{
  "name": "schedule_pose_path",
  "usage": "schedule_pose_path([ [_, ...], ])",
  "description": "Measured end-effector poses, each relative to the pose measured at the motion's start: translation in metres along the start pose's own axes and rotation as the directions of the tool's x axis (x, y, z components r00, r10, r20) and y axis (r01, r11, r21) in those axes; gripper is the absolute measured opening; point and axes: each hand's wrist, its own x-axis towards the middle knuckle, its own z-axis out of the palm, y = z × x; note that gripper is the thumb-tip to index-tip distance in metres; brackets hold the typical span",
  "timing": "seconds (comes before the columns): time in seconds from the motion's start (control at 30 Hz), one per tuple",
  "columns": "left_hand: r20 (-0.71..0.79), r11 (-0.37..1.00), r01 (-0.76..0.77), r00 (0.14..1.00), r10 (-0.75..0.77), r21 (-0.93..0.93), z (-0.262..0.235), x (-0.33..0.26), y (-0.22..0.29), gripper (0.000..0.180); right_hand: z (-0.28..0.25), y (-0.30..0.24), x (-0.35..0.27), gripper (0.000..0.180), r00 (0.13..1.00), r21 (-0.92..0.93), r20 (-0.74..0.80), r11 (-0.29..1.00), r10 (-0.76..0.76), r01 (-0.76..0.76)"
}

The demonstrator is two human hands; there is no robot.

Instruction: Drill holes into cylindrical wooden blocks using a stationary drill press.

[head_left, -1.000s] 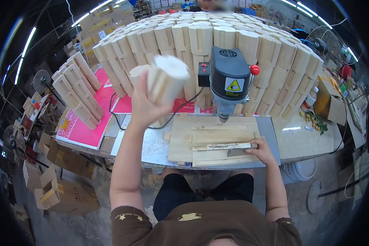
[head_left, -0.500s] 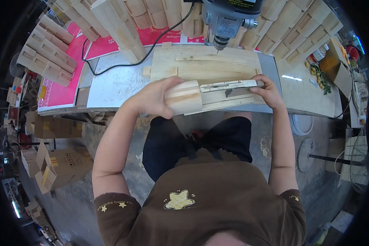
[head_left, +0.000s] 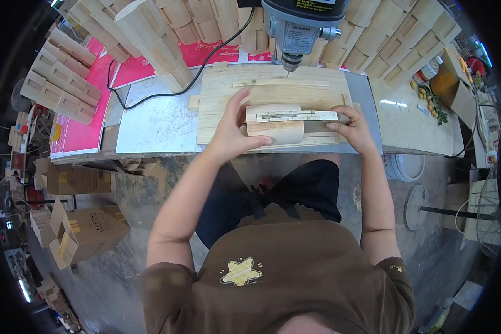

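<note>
Seated at a long, dust-flecked workbench (head_left: 150,122) in a cluttered workshop, above a stained concrete floor (head_left: 161,192) with open brown cardboard boxes (head_left: 94,228) to the left and a round white plastic bucket (head_left: 409,167) under the bench's right side. Laid along the bench's left, glossy pinkish-red printed sheets (head_left: 80,133); at its right, small yellow fruits with green leaves (head_left: 427,100). Ranked across the back, tall columns of pale, rounded wooden pieces (head_left: 395,39), many cut with rectangular recesses, around a grey-and-black metal bench drill (head_left: 298,36) with a slim bit pointing down and a black cable (head_left: 203,69) looping left.

Held over a flat, grained wooden board (head_left: 217,106) in front of the drill: a smooth, pale wooden cylinder (head_left: 275,132), lying sideways, gripped at its left end by the left hand (head_left: 236,128), thumb along the near side. Clamped in the right hand (head_left: 352,127), by its greyish end, a narrow whitish strip with dark marks (head_left: 317,116), reaching lengthwise across the cylinder's upper face.
</note>
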Motion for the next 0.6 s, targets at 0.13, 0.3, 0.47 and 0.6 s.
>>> schedule_pose_path([
  [0.13,-0.316,0.991,-0.093,0.941,0.118,0.093,0.008,-0.028,-0.041,0.081,0.009,0.004,-0.005,0.031,0.987,-0.148,-0.141,0.988,-0.071,0.049],
  [0.3,-0.114,0.603,-0.115,0.937,0.329,0.789,0.014,-0.033,-0.04,0.069,0.003,-0.001,0.008,0.039,0.919,-0.585,-0.176,0.788,-0.353,0.191],
  [0.47,-0.099,0.513,-0.074,0.948,0.302,0.855,0.013,0.005,-0.046,0.068,-0.006,0.0,0.048,0.039,0.902,-0.489,-0.225,0.844,-0.367,0.221],
  [0.6,-0.198,0.507,0.033,0.941,0.275,0.861,-0.001,0.028,-0.061,0.064,0.006,-0.001,0.064,0.037,0.909,-0.493,-0.239,0.849,-0.342,0.19],
])
